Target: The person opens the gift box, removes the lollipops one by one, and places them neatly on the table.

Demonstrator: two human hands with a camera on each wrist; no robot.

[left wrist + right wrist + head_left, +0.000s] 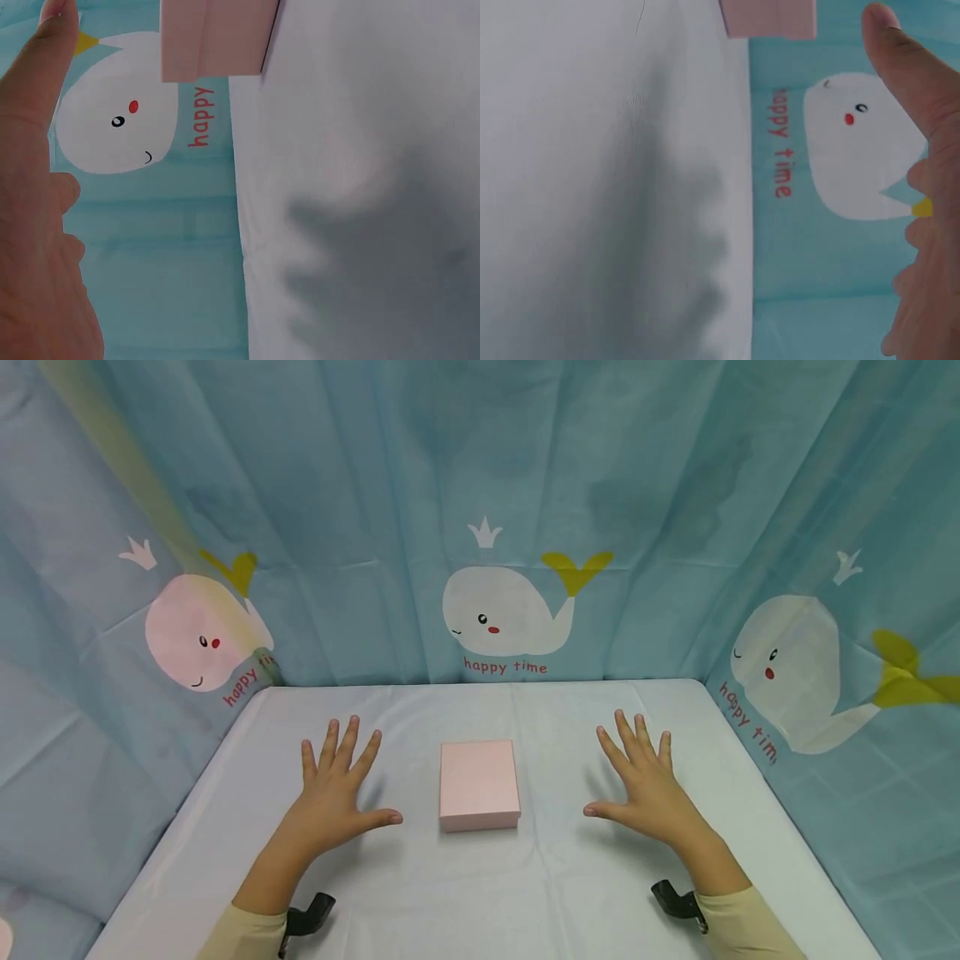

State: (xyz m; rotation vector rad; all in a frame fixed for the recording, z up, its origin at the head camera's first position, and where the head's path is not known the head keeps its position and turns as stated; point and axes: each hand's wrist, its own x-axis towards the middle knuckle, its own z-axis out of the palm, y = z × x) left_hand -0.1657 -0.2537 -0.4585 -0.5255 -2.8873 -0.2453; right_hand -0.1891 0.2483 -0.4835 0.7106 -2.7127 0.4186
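A closed pink box [478, 781] lies on the white-covered table between the two hands, touched by neither. To its left, the left hand [333, 797] is held above the table with fingers spread and the thumb pointing toward the box. The right hand [648, 793] mirrors it on the right side, fingers spread, holding nothing. In the left wrist view the box [217, 37] shows at the top, beside the left hand [37, 202]. The right wrist view shows a corner of the box [771, 16] and the right hand [930, 180] at the right edge.
Blue curtains [352, 527] with printed whales stand behind the table [555, 893] and along both sides. A black wrist device [309, 915] sits at the left sleeve, and another black wrist device [677, 902] at the right sleeve. Hand shadows fall on the cloth.
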